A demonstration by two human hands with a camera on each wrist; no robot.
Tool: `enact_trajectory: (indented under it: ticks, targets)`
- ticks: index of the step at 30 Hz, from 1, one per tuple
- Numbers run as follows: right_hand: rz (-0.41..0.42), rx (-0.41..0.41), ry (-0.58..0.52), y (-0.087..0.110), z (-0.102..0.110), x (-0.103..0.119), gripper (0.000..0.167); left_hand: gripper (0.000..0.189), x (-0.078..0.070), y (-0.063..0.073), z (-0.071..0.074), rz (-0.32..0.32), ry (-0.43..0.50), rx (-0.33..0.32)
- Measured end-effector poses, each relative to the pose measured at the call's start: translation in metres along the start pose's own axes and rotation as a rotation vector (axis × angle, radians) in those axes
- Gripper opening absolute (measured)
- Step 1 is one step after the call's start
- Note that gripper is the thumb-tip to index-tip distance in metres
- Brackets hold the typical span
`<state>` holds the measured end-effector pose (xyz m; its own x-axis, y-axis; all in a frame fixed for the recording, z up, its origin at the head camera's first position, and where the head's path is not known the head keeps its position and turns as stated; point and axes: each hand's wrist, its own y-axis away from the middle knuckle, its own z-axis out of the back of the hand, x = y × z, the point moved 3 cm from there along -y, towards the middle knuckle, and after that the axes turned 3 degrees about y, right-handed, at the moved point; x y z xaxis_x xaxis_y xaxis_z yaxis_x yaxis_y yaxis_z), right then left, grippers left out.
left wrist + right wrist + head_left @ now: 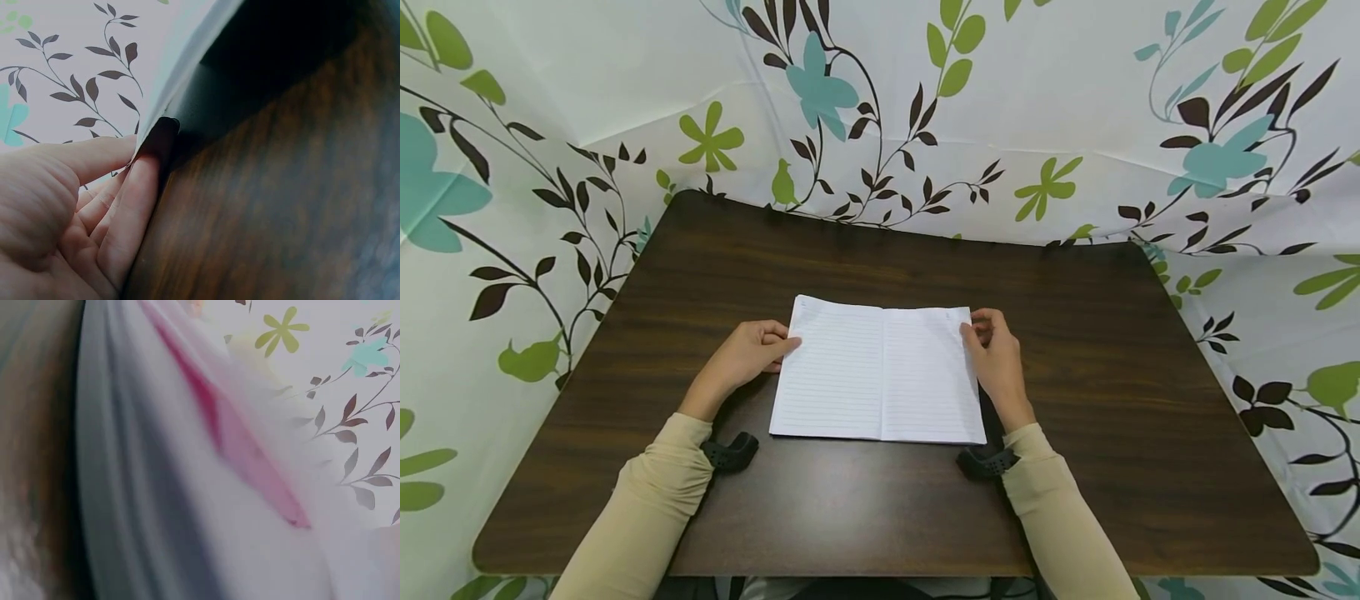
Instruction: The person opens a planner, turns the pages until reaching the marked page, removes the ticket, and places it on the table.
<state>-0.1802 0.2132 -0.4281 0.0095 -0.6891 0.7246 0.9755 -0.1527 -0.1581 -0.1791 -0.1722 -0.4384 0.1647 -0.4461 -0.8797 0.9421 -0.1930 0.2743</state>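
Note:
An open notebook with blank ruled pages lies spread over the middle of the table, its fold running toward the person. At its left edge my left hand pinches the pages and cover, thumb on top and fingers beneath. The left wrist view shows the dark cover above the wood, with the left thumb and fingers at its corner. My right hand holds the right edge near the upper corner, thumb on the page. Blurred pages with a pink patch between them fill much of the right wrist view.
The dark wooden table extends on every side of the notebook. A white cloth printed with leaves and flowers hangs behind and beside it. Black wrist straps sit on both sleeved forearms.

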Motion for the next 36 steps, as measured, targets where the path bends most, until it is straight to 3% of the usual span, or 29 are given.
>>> enact_trajectory:
  ticks: [6, 14, 17, 22, 25, 28, 30, 34, 36]
  targets:
    - [-0.023, 0.060, 0.040, -0.001, -0.002, 0.000, 0.046, 0.038, 0.000, 0.000, 0.000, 0.003, 0.012, 0.002]
    - [-0.010, -0.037, 0.048, 0.005, -0.001, 0.008, 0.048, 0.037, 0.001, 0.000, 0.000, -0.004, 0.012, 0.004]
    - [0.059, -0.083, 0.098, 0.009, 0.000, 0.013, 0.039, 0.037, 0.001, -0.001, 0.000, -0.003, 0.019, 0.003]
    - [0.245, -0.165, 0.178, 0.012, 0.001, 0.023, 0.019, 0.037, 0.002, 0.000, -0.001, -0.003, 0.023, 0.004]
    - [0.295, -0.174, 0.190, 0.013, 0.002, 0.027, 0.016, 0.037, 0.003, 0.000, 0.000, -0.005, 0.017, 0.001]
    - [0.282, -0.123, 0.184, 0.016, 0.006, 0.030, 0.023, 0.038, 0.003, 0.000, -0.001, -0.002, 0.016, 0.001]
    - [0.249, -0.045, 0.151, 0.019, 0.009, 0.032, 0.029, 0.038, 0.003, 0.000, -0.001, 0.002, 0.017, 0.001]
    - [0.176, 0.177, 0.062, 0.027, 0.014, 0.038, 0.040, 0.038, 0.003, 0.000, 0.000, 0.004, 0.020, -0.004]
    - [0.188, 0.304, 0.028, 0.032, 0.014, 0.044, 0.047, 0.037, 0.003, 0.000, 0.000, 0.001, 0.023, -0.006]
